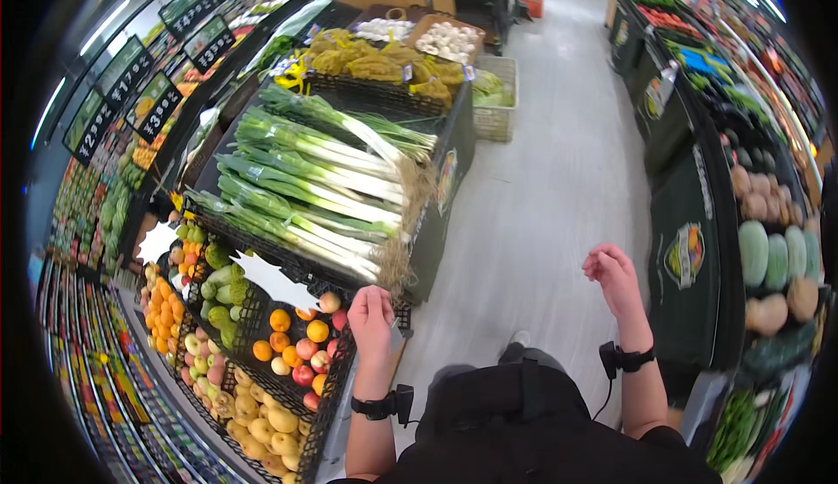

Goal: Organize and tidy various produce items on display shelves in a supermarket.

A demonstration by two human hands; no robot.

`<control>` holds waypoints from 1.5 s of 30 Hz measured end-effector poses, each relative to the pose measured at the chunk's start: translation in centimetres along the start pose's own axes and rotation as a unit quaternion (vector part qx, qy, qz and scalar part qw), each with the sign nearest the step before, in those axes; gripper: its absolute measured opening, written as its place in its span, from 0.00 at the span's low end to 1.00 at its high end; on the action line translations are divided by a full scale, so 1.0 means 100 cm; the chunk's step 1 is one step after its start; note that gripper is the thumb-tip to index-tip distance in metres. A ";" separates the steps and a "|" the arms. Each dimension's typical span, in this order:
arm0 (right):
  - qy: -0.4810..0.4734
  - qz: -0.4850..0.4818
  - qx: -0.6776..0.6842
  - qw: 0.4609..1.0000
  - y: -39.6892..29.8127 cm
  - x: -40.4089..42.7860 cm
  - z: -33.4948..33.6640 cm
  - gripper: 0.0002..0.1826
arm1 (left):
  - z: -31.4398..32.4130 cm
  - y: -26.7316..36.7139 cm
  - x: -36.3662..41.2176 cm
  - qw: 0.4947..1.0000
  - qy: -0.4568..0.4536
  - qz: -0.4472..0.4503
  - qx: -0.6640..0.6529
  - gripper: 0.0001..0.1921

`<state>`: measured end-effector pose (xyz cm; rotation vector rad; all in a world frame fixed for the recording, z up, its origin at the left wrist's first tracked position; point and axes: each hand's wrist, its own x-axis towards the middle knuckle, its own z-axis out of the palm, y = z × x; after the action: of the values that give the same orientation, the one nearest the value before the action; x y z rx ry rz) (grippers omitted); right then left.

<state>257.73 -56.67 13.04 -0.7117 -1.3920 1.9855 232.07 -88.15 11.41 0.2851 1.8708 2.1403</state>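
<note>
My left hand (371, 319) has its fingers curled in, and nothing shows in it. It hovers by the corner of a black mesh fruit display, near loose oranges (317, 331) and red apples (302, 375). Just beyond it are the roots of a row of leeks (327, 186), some in clear plastic bags, laid on a dark stand. Over the aisle floor (517, 222), my right hand (610, 274) hangs loosely bent with no object in it. Its nearest neighbour is the dark green side of a produce stand (687, 314). Each wrist wears a black strap with a small device.
Yellow pears (262, 428) and green fruit (222, 294) lie in mesh sections on the left. Garlic (448, 42) and a pale crate (494, 121) of greens are farther ahead. Winter melons (753, 255) and butternut squash (766, 314) top the right stand. Price signs (157, 105) hang at upper left.
</note>
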 end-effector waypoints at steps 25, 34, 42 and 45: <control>-0.459 -0.122 -0.428 0.769 0.132 0.460 0.391 0.32 | 0.066 0.013 0.139 0.921 0.385 0.029 0.045 0.08; -0.568 0.184 -0.195 0.778 0.120 0.478 0.386 0.11 | 0.090 -0.004 0.134 0.888 0.455 -0.028 0.054 0.06; -0.633 0.150 -0.155 0.743 0.073 0.429 0.391 0.16 | 0.090 0.010 0.210 0.960 0.231 0.007 0.158 0.20; -0.683 0.160 -0.105 0.705 0.083 0.405 0.405 0.22 | 0.097 0.012 0.229 0.962 0.207 -0.009 0.177 0.25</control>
<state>199.94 -54.41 14.04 0.8064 -2.3936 2.7527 213.62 -71.48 13.14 -0.1241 2.4798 1.9537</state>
